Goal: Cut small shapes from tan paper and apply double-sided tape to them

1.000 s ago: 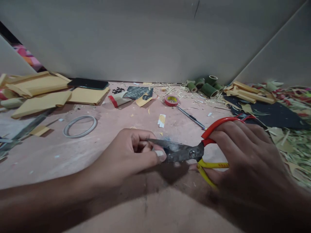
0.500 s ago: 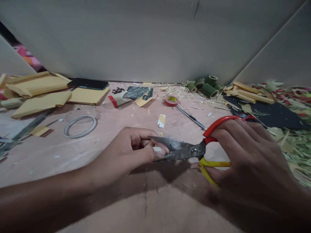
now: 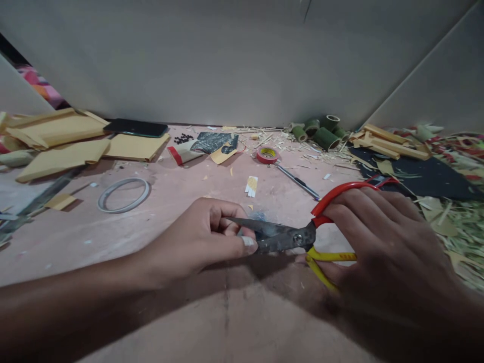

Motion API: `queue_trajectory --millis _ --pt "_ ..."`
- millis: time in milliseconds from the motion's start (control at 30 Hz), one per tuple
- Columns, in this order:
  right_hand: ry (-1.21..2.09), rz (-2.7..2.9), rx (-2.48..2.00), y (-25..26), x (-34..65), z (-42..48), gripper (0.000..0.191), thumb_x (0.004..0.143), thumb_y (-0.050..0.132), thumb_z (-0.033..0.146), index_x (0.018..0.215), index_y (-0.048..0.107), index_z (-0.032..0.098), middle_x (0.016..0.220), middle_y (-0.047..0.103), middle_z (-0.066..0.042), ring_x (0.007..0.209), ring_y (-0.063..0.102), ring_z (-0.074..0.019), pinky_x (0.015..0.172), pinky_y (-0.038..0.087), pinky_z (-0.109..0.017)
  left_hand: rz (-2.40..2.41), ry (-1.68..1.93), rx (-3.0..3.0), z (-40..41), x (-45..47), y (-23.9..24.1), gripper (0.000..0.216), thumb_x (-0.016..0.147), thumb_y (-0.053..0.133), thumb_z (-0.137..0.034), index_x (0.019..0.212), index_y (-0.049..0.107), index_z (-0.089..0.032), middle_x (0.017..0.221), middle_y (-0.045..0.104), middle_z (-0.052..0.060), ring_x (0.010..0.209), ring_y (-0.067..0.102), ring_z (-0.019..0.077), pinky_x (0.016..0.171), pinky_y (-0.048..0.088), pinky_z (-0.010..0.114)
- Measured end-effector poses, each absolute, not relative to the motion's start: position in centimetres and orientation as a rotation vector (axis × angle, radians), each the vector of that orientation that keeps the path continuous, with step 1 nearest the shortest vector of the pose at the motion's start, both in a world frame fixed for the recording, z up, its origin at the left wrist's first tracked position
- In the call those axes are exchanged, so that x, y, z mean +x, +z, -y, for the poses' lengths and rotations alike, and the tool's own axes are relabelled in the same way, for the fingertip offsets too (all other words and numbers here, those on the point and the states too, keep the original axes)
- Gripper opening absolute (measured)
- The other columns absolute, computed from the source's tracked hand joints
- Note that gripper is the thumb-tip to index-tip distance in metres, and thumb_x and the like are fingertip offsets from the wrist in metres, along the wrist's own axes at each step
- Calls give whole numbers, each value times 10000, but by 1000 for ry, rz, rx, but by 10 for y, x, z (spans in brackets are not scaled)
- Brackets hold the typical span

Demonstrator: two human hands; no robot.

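Note:
Scissors (image 3: 280, 239) with dark blades, one red handle and one yellow handle are gripped in my right hand (image 3: 393, 242), its fingers through the red loop and the thumb by the yellow one. The blades stand slightly apart and point left. My left hand (image 3: 215, 232) is closed in a pinch at the blade ends, with the thumb by the lower blade and the curled fingers behind the upper one. Whatever it pinches is hidden by the fingers and blades. A small white and yellow strip piece (image 3: 251, 186) lies just beyond the scissors.
A white tape ring (image 3: 124, 195) lies left, a red tape roll (image 3: 266, 155) and a thin pen-like tool (image 3: 298, 182) ahead. Folded tan paper (image 3: 64, 159) and a phone (image 3: 136, 127) are back left. Green tubes (image 3: 326, 138) and shavings (image 3: 461, 222) are at the right.
The scissors have shifted a little left, and their blades look slightly closer together. My left thumb now sits further along the lower blade, covering more of its end.

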State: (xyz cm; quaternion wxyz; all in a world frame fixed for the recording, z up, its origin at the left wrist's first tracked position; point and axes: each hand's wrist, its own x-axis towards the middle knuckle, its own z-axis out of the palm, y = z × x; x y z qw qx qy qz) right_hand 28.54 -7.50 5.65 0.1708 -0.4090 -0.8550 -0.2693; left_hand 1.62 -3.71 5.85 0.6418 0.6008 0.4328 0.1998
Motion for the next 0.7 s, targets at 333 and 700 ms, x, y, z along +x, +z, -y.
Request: queue_trajectory --millis 333,700 --pt "-731 2451 -1170 55 288 75 192 804 664 358 889 622 191 936 687 -125 801 622 -320 748 458 -450 -899 409 1261 28 11 49 263 771 810 -346 705 638 -158 536 398 -75 493 323 62 459 219 190" --pt "-645 2287 -1145 56 286 69 132 870 639 372 944 656 264 960 663 -95 959 611 -338 738 437 -414 -863 648 1458 24 7 48 148 799 804 -312 829 803 -167 541 335 -76 521 291 73 485 225 206"
